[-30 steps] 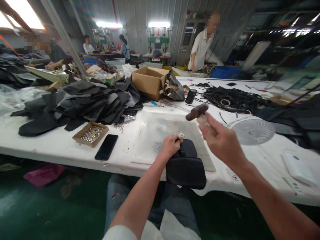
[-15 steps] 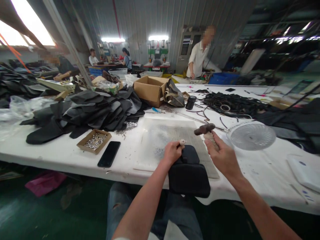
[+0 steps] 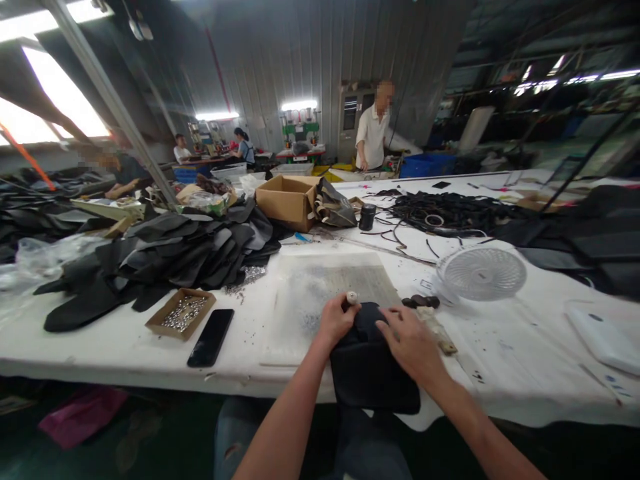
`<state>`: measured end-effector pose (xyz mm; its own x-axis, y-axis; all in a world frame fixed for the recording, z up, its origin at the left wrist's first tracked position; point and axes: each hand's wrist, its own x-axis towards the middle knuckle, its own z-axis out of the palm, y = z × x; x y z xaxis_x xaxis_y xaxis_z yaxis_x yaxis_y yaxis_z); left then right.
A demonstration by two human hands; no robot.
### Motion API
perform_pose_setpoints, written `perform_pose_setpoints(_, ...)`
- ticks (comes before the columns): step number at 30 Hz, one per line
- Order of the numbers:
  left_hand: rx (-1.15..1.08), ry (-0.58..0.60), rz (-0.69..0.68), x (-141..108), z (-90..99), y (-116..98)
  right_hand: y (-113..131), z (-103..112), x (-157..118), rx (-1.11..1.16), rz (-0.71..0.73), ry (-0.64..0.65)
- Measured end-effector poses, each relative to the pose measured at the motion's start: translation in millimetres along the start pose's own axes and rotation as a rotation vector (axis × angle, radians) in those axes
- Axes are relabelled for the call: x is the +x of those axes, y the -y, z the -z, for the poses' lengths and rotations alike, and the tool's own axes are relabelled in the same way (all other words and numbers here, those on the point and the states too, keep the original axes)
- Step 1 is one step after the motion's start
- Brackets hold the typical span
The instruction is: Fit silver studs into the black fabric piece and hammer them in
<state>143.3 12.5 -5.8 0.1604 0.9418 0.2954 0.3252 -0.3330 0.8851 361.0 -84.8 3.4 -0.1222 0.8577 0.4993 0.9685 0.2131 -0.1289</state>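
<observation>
My left hand [image 3: 336, 323] is closed around a short setting punch, its pale round end [image 3: 352, 298] poking up above the fingers. Beneath it lies a black padded pouch-like piece [image 3: 375, 380], whose front part hangs over the table edge. My right hand [image 3: 413, 340] rests on the right side of this piece, fingers apart and holding no tool. Just right of that hand a hammer lies on the table, its dark head [image 3: 421, 302] pointing away and its pale worn handle [image 3: 443, 337] partly behind the hand. A worn board [image 3: 287, 293] is under the work.
To the left are a phone [image 3: 211, 338] and a small cardboard box of metal studs [image 3: 183, 313]. Black cut pieces [image 3: 165, 260] are heaped behind them. A white fan [image 3: 483, 275] stands at right. Further back are a carton [image 3: 285, 200], black straps [image 3: 450, 213] and a standing person [image 3: 373, 137].
My right hand has put the hammer down on the table and moved left onto the black piece. The left hand keeps its hold on the punch. The view has tilted up slightly.
</observation>
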Motion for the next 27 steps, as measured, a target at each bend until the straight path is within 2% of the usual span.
perform_pose_setpoints(3, -0.103, -0.055, 0.072, 4.3, 0.5, 2.7, 28.0, -22.5, -11.7, 0.132, 0.044, 0.042)
perform_pose_setpoints(7, -0.211, -0.067, 0.144, 7.5, 2.6, 0.8, 31.0, -30.7, -18.0, 0.148, -0.015, 0.09)
perform_pose_setpoints(8, -0.208, -0.112, 0.155, 7.5, 3.9, -0.2, 29.6, -28.2, -16.8, 0.169, -0.036, 0.116)
perform_pose_setpoints(10, -0.166, -0.283, 0.197, 7.1, 7.9, -1.7, 28.2, -20.7, -12.8, 0.231, -0.07, 0.162)
perform_pose_setpoints(12, -0.108, -0.41, 0.234, 7.1, 13.5, -1.7, 28.6, -13.1, -7.4, 0.277, -0.121, 0.166)
perform_pose_setpoints(13, -0.078, -0.404, 0.236, 7.4, 16.7, -1.2, 28.9, -9.9, -4.1, 0.267, -0.172, 0.155)
perform_pose_setpoints(15, -0.023, -0.283, 0.207, 9.4, 23.5, 0.2, 28.5, -4.3, 5.2, 0.201, -0.317, 0.158)
perform_pose_setpoints(16, 0.004, -0.216, 0.191, 10.8, 27.3, 0.9, 27.8, -1.6, 11.4, 0.18, -0.395, 0.19)
perform_pose_setpoints(18, 0.058, -0.153, 0.186, 13.7, 37.0, 0.9, 26.3, 5.4, 25.1, 0.257, -0.492, 0.307)
perform_pose_setpoints(20, 0.105, -0.157, 0.196, 14.4, 51.0, -1.5, 26.7, 16.9, 35.6, 0.434, -0.485, 0.402)
perform_pose_setpoints(23, 0.149, -0.166, 0.21, 12.0, 82.0, -2.9, 29.8, 39.1, 34.8, 0.572, -0.408, 0.387)
perform_pose_setpoints(25, 0.176, -0.183, 0.206, 13.3, 106.9, 5.7, 27.3, 51.9, 25.3, 0.632, -0.355, 0.349)
perform_pose_setpoints(27, 0.196, -0.162, 0.252, 16.9, 129.5, 21.7, 13.6, 67.1, 13.5, 0.798, -0.271, 0.353)
